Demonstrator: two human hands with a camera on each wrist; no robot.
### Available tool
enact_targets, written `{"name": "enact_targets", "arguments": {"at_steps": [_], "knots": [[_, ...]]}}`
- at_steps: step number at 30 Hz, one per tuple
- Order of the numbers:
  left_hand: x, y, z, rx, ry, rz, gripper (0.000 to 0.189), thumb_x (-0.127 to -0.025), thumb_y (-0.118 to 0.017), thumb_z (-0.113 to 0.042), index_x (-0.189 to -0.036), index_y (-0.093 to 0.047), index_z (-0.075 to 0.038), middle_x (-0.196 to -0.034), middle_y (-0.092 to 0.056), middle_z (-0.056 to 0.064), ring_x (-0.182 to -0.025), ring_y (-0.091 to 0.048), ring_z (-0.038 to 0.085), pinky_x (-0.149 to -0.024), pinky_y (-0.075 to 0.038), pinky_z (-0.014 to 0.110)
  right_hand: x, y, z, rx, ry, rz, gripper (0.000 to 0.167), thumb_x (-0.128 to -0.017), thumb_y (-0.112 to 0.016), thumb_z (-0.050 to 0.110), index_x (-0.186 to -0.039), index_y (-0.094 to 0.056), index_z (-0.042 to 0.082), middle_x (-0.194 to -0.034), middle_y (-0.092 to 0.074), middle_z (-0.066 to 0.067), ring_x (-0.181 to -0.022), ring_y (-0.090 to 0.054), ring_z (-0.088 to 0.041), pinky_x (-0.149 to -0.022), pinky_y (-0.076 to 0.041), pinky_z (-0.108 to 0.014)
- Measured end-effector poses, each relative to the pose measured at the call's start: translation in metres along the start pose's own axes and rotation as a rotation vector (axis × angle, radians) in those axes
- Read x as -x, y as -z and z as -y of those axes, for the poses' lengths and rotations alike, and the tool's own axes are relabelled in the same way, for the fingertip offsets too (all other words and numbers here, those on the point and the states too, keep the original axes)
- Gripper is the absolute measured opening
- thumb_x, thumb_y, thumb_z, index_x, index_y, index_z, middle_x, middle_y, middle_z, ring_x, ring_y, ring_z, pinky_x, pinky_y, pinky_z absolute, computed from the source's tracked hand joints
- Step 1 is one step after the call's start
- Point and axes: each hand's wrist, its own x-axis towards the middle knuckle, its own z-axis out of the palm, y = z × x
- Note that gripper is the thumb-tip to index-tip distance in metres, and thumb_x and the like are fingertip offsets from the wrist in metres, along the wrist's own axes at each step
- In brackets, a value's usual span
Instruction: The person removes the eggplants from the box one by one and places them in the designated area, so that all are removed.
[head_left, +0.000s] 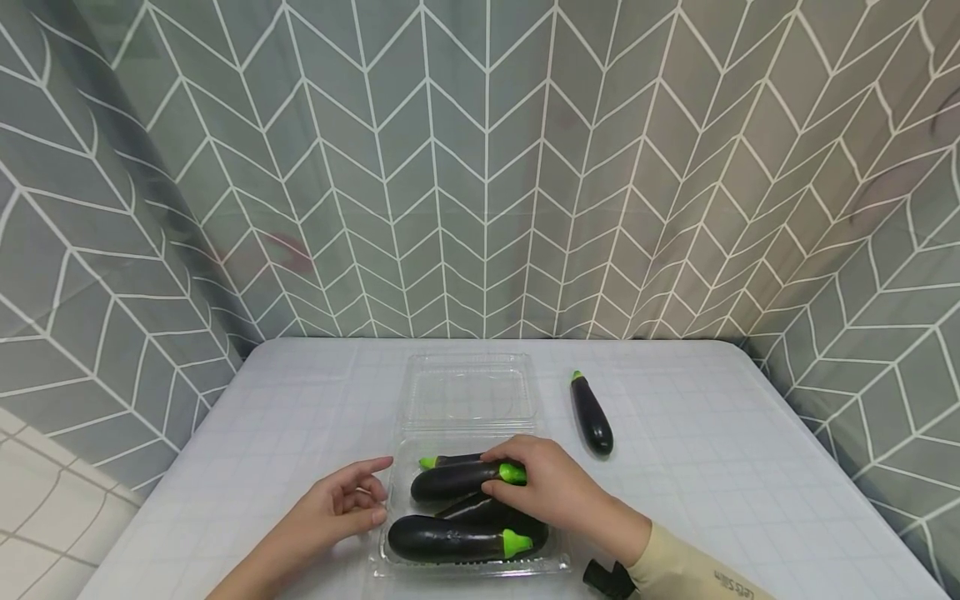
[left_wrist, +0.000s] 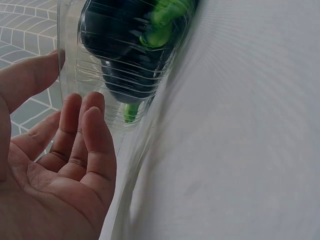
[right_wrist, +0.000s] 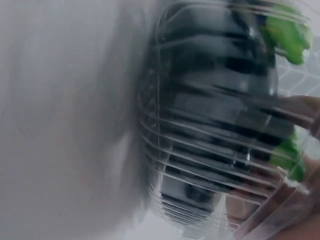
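Pinching an eggplant, the right hand could slip on its glossy skin; the left hand curves loosely.

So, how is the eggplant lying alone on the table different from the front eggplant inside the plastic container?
The loose eggplant lies on the table; the front eggplant lies in the plastic container. The loose eggplant's green cap points to the far edge, while the front eggplant's points right. Both are dark and glossy, with green caps.
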Motion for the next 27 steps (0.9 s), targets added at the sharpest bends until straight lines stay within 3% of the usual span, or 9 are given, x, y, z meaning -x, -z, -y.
{"name": "enact_targets", "arguments": {"at_steps": [6, 16, 22, 27], "knots": [[0.000, 0.000, -0.001, -0.010, 0.018, -0.004, 0.064, -0.091, -0.070, -0.006, -0.146, -0.038, 0.006, -0.108, -0.056, 0.020, -0.090, -0.064, 0.018, -0.070, -0.056, 0.029, -0.001, 0.004, -0.003, -0.099, -0.059, -0.024, 0.033, -0.089, -0.074, 0.039, -0.113, -0.072, 0.017, -0.110, -0.068, 0.007, -0.093, -0.061, -0.007, -0.076, -0.052, -0.026], [0.000, -0.001, -0.003, -0.010, 0.054, -0.018, 0.065, -0.092, -0.071, -0.009, -0.146, -0.039, 0.005, -0.109, -0.056, 0.022, -0.091, -0.064, 0.019, -0.071, -0.055, 0.029, -0.005, 0.015, -0.004, -0.370, -0.220, -0.096, 0.043, -0.085, -0.079, 0.035, -0.122, -0.066, 0.019, -0.108, -0.065, 0.002, -0.082, -0.065, -0.013, -0.073, -0.055, -0.027], [0.000, -0.002, -0.004, -0.004, 0.045, -0.018, 0.064, -0.091, -0.071, -0.008, -0.145, -0.040, 0.006, -0.107, -0.056, 0.021, -0.090, -0.064, 0.019, -0.070, -0.055, 0.029, -0.008, 0.021, -0.010, -0.544, -0.313, -0.154, 0.049, -0.083, -0.082, 0.031, -0.127, -0.064, 0.019, -0.113, -0.064, -0.005, -0.094, -0.067, -0.019, -0.077, -0.055, -0.029], [0.000, -0.001, -0.004, -0.012, 0.039, -0.018, 0.064, -0.091, -0.071, -0.008, -0.146, -0.040, 0.005, -0.108, -0.056, 0.021, -0.091, -0.064, 0.020, -0.071, -0.056, 0.029, -0.010, 0.025, -0.014, -0.734, -0.304, -0.175, 0.049, -0.085, -0.080, 0.022, -0.130, -0.062, 0.008, -0.116, -0.063, -0.011, -0.102, -0.064, -0.025, -0.086, -0.053, -0.030]]}}
